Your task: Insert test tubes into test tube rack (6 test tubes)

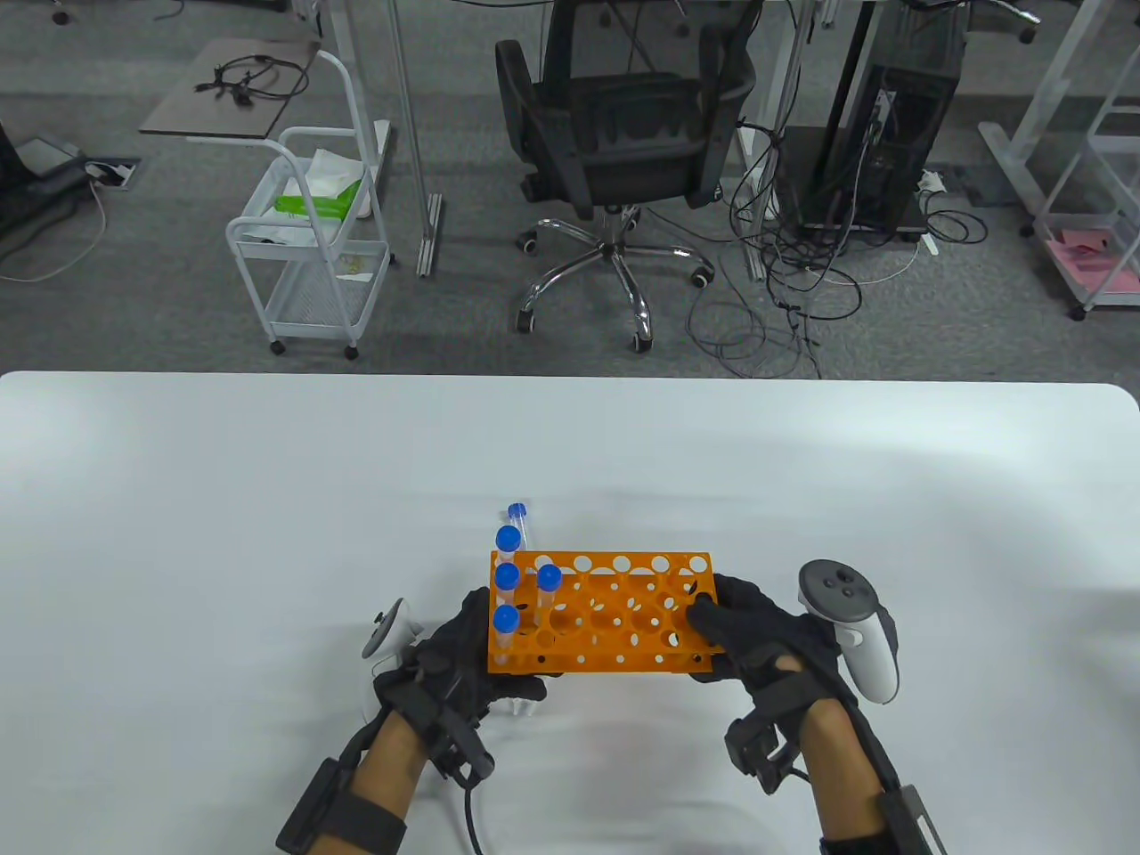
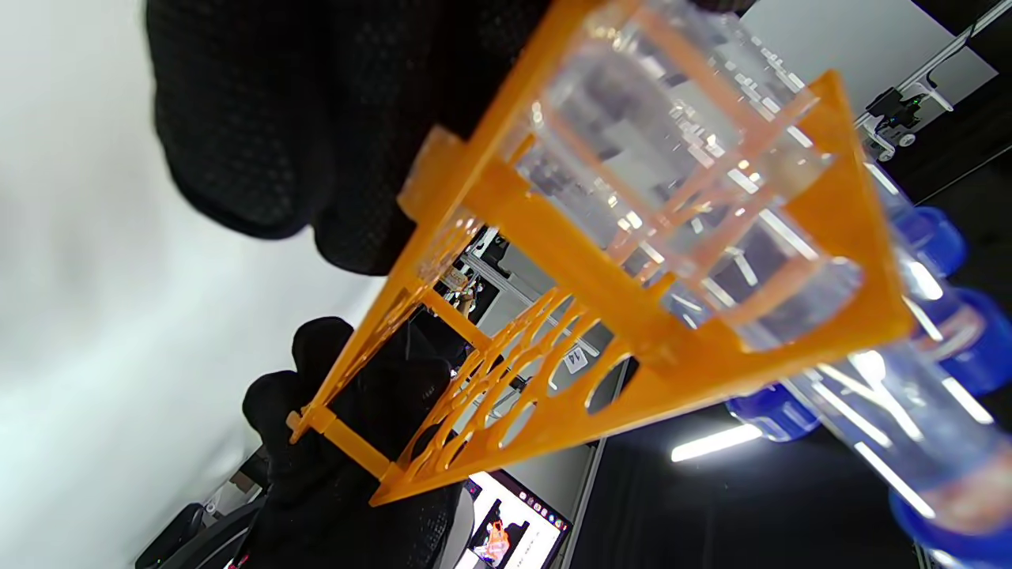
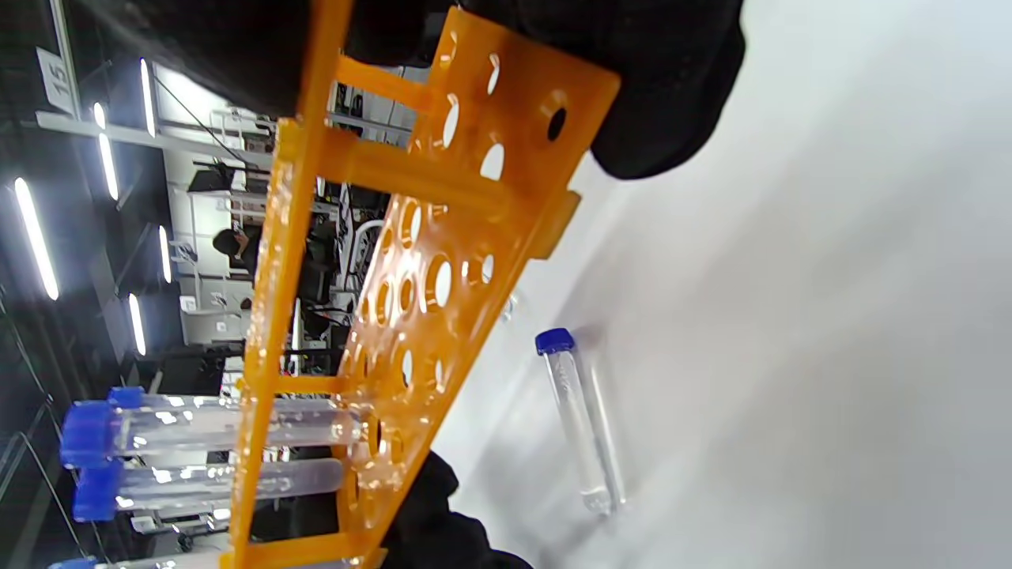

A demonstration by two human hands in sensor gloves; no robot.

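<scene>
Near the table's front edge, left hand (image 1: 476, 646) and right hand (image 1: 757, 634) grip the ends of the orange rack (image 1: 614, 614), apparently lifted, so tilting could spill its four tubes (image 1: 507, 577); another tube (image 1: 520, 521) lies behind.

White table (image 1: 267, 499), seen spanning the foreground. Black mesh office chair (image 1: 623, 134) on a chrome star base, set on grey carpet beyond the far edge. White wheeled trolley (image 1: 307, 258), left of the chair, loaded with green-and-white packets. Black computer tower (image 1: 882, 151), right, surrounded by loose cables.
</scene>
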